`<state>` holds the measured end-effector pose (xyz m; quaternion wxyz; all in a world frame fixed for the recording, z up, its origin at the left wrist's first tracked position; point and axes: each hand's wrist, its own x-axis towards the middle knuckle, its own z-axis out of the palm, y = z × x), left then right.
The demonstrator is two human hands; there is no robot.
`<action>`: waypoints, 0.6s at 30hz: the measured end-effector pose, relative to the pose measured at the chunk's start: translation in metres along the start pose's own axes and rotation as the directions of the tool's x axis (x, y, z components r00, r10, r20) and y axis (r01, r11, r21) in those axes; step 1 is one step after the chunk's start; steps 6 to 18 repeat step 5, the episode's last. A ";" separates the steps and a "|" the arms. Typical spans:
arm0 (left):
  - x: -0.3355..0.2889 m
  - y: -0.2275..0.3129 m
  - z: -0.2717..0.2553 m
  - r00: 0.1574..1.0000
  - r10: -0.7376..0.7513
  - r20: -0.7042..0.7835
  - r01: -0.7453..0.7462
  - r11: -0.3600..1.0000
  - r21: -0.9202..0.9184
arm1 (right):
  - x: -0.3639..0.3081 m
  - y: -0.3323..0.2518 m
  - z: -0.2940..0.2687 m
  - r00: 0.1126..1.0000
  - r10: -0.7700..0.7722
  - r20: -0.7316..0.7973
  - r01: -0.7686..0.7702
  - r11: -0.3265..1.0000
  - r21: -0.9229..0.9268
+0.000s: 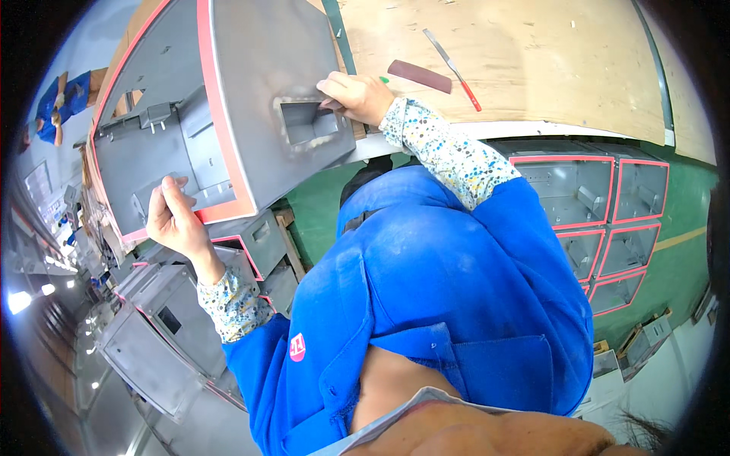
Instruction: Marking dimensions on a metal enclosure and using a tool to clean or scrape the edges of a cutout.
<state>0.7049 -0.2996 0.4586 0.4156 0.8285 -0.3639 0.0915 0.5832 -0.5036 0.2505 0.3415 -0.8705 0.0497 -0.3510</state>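
A grey metal cabinet (258, 68) with a red-edged front opening lies on the bench in front of me. My left hand (176, 216) is at the near left of that opening, its fingers bent over the red rim (228, 207). On the cabinet's side is a rectangular cutout (308, 123) with worn, pale edges. My right hand (361, 99) is at the cutout's upper right corner, fingers pressed together on the edge. A small dark reddish bit shows at the fingertips; I cannot make out what it is.
On the wooden bench top (547, 68) lie a maroon abrasive strip (420, 77) and a flat file (454, 70) with a red handle. More grey cabinets (563, 190) with red edges stand stacked at right, others (179, 319) at lower left. Another person (67, 102) in blue is at far left.
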 end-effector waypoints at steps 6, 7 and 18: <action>0.001 -0.001 -0.003 1.000 0.001 0.020 -0.001 1.000 -0.008 | 0.009 -0.002 -0.003 0.993 -0.115 -0.011 0.115 0.993 0.027; 0.001 -0.001 -0.003 1.000 0.001 0.020 -0.001 1.000 -0.008 | 0.009 -0.002 -0.003 0.993 -0.115 -0.011 0.115 0.993 0.027; 0.001 -0.001 -0.003 1.000 0.001 0.020 -0.001 1.000 -0.008 | 0.009 -0.002 -0.003 0.993 -0.115 -0.011 0.115 0.993 0.027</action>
